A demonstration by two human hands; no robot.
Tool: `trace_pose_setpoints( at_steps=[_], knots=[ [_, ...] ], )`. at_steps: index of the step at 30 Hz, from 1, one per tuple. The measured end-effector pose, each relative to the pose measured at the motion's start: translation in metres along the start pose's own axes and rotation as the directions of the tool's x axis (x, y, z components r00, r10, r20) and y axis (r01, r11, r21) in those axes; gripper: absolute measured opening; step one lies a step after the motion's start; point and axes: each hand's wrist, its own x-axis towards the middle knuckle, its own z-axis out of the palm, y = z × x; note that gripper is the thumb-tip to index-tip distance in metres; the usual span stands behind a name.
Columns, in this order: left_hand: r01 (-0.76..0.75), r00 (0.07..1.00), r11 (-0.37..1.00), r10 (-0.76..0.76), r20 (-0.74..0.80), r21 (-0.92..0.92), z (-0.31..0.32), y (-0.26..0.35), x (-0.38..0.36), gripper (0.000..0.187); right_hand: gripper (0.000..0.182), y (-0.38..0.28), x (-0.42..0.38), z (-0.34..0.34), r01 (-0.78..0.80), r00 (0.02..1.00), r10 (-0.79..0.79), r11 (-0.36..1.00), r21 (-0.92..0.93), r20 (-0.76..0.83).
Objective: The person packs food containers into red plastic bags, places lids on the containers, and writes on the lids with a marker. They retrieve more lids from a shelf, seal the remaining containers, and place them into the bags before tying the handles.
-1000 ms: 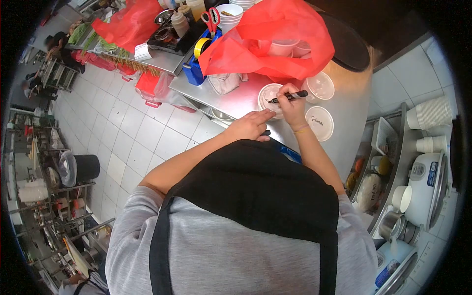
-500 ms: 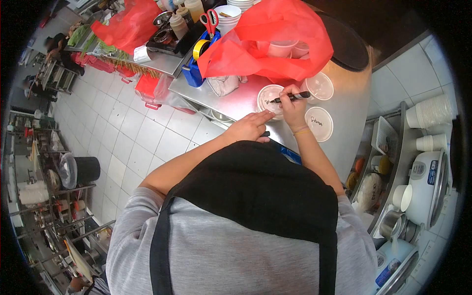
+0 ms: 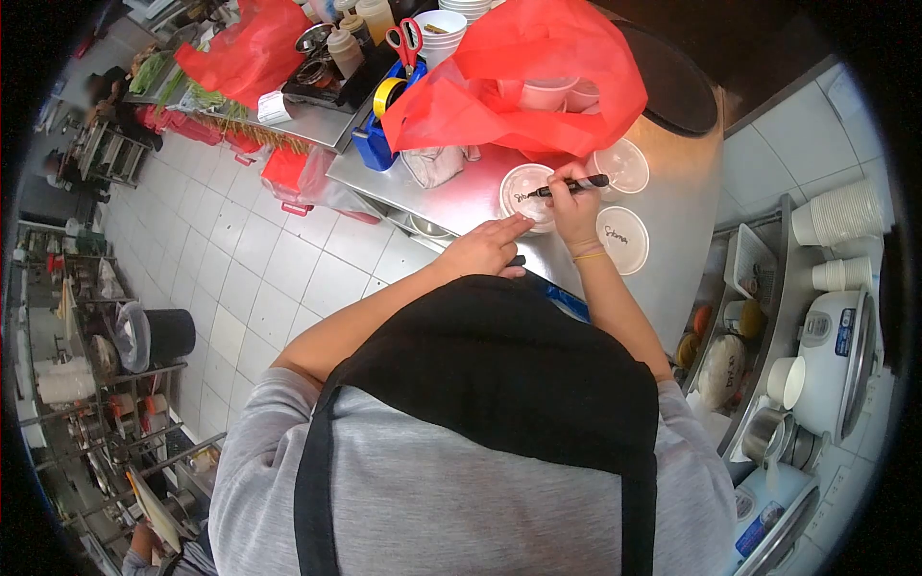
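Observation:
My right hand (image 3: pixel 574 216) grips a black marker pen (image 3: pixel 594 181), its tip on a round white lid (image 3: pixel 517 180) that bears dark handwriting. The fingertips of my left hand (image 3: pixel 485 248) press on the near edge of this lid, and a black marker cap (image 3: pixel 519 260) pokes out from under its curled fingers. Just right of my right hand lies a second lid (image 3: pixel 624 254) with dark writing across it. Behind that, a clear round container (image 3: pixel 622 165) stands beside a red plastic bag (image 3: pixel 538 58) with more round tubs in it.
On the steel counter (image 3: pixel 677 221) are a blue tape dispenser (image 3: pixel 373 144), red-handled scissors (image 3: pixel 405 40), a folded cloth (image 3: pixel 434 168) and stacked white bowls (image 3: pixel 442 34). A shelf on the right holds stacked cups (image 3: pixel 837 216) and rice cookers (image 3: pixel 828 336). Other people stand far left.
The marker tip has shifted slightly to the right, and more letters show on the lid. My left hand stays in place on its edge.

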Motion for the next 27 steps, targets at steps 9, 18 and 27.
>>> trace_pose_setpoints(
  at_steps=[9, 18, 27],
  knots=[
    [0.015, 1.000, 1.000, -0.015, 0.005, -0.001, -0.001, 0.002, -0.001, 0.033, 0.009, 0.010, 0.000, -0.003, -0.003, 0.999, 0.006, 0.998, 0.055, -0.054],
    [0.023, 1.000, 1.000, -0.023, 0.017, -0.002, 0.000, 0.002, 0.000, 0.034, 0.011, 0.012, 0.003, -0.004, -0.018, 0.995, 0.029, 0.993, 0.113, -0.096],
    [0.018, 0.999, 0.999, -0.020, 0.045, 0.040, -0.006, 0.002, 0.002, 0.035, 0.009, 0.015, 0.019, -0.035, -0.037, 0.961, 0.096, 0.975, 0.221, -0.261]
  ],
)
